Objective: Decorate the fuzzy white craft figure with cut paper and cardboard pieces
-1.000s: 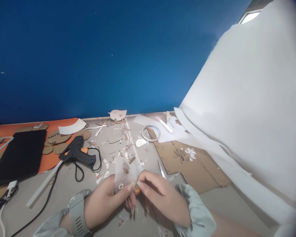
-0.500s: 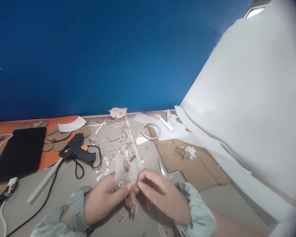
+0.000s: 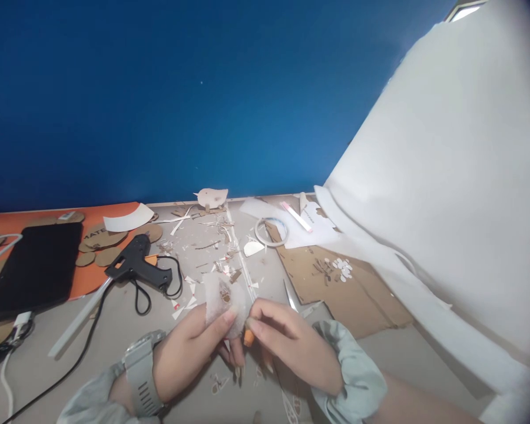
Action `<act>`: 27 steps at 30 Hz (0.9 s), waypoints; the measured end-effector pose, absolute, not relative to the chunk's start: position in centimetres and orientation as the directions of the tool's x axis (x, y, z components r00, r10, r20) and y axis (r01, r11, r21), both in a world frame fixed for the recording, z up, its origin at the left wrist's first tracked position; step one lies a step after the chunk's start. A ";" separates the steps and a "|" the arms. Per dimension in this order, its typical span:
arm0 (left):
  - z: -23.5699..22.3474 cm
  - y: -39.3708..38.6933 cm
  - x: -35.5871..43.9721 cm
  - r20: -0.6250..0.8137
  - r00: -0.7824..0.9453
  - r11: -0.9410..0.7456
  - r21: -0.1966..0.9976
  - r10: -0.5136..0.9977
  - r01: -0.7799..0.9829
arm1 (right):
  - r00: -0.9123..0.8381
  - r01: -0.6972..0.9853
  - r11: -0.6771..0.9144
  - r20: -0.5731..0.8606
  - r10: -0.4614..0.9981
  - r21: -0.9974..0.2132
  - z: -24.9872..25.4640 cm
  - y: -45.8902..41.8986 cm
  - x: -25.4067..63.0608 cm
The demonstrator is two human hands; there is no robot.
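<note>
My left hand [image 3: 189, 341] is closed on a small translucent white sheet [image 3: 214, 282], pinched under the thumb and standing up from the fingers. A brown patch shows in the sheet's upper part. Close beside it, my right hand [image 3: 295, 344] is closed with thumb and forefinger around a slim tool with an orange end [image 3: 248, 337]. Most of that tool is hidden by the fingers, so its kind is unclear. Just beyond the right hand, a pointed metal blade [image 3: 290, 296] lies on the table.
At left are a black glue gun [image 3: 136, 265], a dark tablet [image 3: 37, 268] and cardboard discs [image 3: 108, 257]. Paper scraps [image 3: 209, 244] litter the middle. A tape roll [image 3: 271, 242], a pink-and-white marker [image 3: 297, 217] and a cardboard sheet [image 3: 357, 303] lie right. A bird cutout [image 3: 212, 198] stands behind.
The translucent sheet has shifted in my left hand, and the thumb now covers its lower part. My right hand has turned slightly, showing more of the orange end.
</note>
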State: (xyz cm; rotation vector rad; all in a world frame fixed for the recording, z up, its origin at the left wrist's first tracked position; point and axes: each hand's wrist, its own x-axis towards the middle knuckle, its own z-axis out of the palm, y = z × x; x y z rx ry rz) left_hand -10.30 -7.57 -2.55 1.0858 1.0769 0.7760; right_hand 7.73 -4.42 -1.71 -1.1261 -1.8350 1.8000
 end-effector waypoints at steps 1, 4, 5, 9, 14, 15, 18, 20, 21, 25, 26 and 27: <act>-2.5 -7.6 -10.3 -0.293 0.316 0.304 0.953 0.902 0.016 | -0.629 0.300 -0.110 -0.283 0.724 -0.948 -1.8 -4.5 7.8; -2.4 -7.6 -10.3 -0.297 0.315 0.304 0.952 0.901 0.029 | -0.633 0.291 -0.095 -0.267 0.726 -0.952 -2.0 -4.6 7.8; -2.4 -7.6 -10.3 -0.298 0.316 0.304 0.952 0.901 0.030 | -0.636 0.289 -0.093 -0.264 0.725 -0.953 -2.0 -4.6 7.8; -2.4 -7.6 -10.4 -0.297 0.318 0.308 0.951 0.901 0.015 | -0.638 0.292 -0.100 -0.272 0.721 -0.951 -1.8 -4.5 7.8; -2.4 -7.5 -10.5 -0.288 0.325 0.300 0.954 0.901 0.014 | -0.643 0.277 -0.105 -0.265 0.718 -0.955 -2.0 -4.7 7.7; -2.4 -7.5 -10.5 -0.287 0.319 0.298 0.954 0.903 0.015 | -0.642 0.275 -0.110 -0.267 0.719 -0.955 -2.1 -4.7 7.7; -2.4 -7.6 -10.5 -0.279 0.312 0.287 0.958 0.908 0.023 | -0.648 0.256 -0.136 -0.274 0.711 -0.957 -2.3 -4.8 7.6; -2.4 -7.6 -10.4 -0.274 0.313 0.279 0.960 0.909 0.030 | -0.653 0.233 -0.152 -0.270 0.707 -0.961 -2.3 -4.8 7.6; -2.4 -7.6 -10.3 -0.273 0.313 0.277 0.960 0.910 0.033 | -0.657 0.221 -0.160 -0.268 0.704 -0.962 -2.4 -4.8 7.6; -2.4 -7.7 -10.3 -0.274 0.300 0.267 0.962 0.914 0.064 | -0.651 0.205 -0.192 -0.280 0.706 -0.960 -2.5 -4.8 7.6; -2.5 -7.7 -10.3 -0.272 0.301 0.262 0.962 0.914 0.074 | -0.644 0.206 -0.196 -0.284 0.710 -0.959 -2.5 -4.8 7.6; -2.5 -7.7 -10.3 -0.271 0.302 0.258 0.963 0.914 0.083 | -0.638 0.208 -0.197 -0.286 0.715 -0.958 -2.6 -4.8 7.6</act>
